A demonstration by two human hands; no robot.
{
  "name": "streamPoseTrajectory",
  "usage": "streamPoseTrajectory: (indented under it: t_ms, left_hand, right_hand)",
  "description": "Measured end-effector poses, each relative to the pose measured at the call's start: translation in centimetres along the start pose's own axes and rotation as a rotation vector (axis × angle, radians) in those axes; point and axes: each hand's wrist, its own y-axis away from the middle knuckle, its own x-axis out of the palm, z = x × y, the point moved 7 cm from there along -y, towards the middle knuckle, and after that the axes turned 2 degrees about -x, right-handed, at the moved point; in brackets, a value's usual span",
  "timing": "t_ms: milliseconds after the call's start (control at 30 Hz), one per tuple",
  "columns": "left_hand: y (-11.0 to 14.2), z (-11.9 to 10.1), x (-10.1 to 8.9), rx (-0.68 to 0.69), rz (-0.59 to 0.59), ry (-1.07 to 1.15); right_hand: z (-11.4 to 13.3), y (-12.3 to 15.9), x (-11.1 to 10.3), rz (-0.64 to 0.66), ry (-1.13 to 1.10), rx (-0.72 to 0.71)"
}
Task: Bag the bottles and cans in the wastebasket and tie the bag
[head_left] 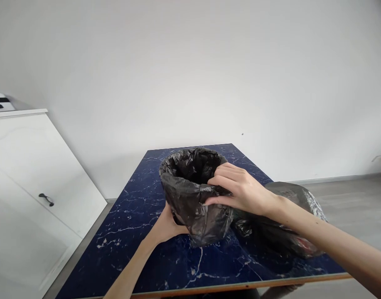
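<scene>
A bin lined with a black plastic bag [202, 220] is tilted over the table, its mouth facing up and the bag folded down over the rim. My left hand [170, 226] grips the bin low on its left side, the fingers partly hidden behind it. With the thumb outside and the fingers over the rim, my right hand [234, 187] pinches the bag's edge at the right. What the bin itself looks like is hidden by the bag.
The blue marble-patterned table [140, 199] has a wooden front edge. Under my right forearm lies another dark plastic bundle [280, 236] with shiny wrapping. A white cabinet [31, 166] stands at left, and a white wall is behind.
</scene>
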Motion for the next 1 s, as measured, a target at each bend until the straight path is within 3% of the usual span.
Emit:
streamPoseTrajectory:
  t_ms: [133,333,467,700,867,1000]
  left_hand:
    - [-1.1,0.8,0.4,-0.023,0.031,-0.049]
    - [-3.7,3.2,-2.8,-0.099,-0.125,-0.155]
    - [-4.5,4.5,-4.1,-0.105,-0.195,-0.183]
    - [-4.6,4.9,-3.6,-0.068,-0.197,-0.229]
    - [-4.6,4.7,-3.3,-0.029,-0.189,-0.240]
    - [-4.6,4.9,-3.0,-0.015,-0.187,-0.221]
  right_hand:
    - [-3.2,-0.2,1.1,0.150,0.053,0.082]
    - [-10.5,2.1,1.3,0.186,0.151,0.286]
    - [-15.1,4.6,0.1,0.198,0.231,0.429]
    - [-21.0,9.0,-2.8,0.171,0.352,0.606]
    - [-21.3,10.1,-3.9,0.129,0.387,0.625]
    - [-16.5,8.3,-3.2,-0.007,0.421,0.572]
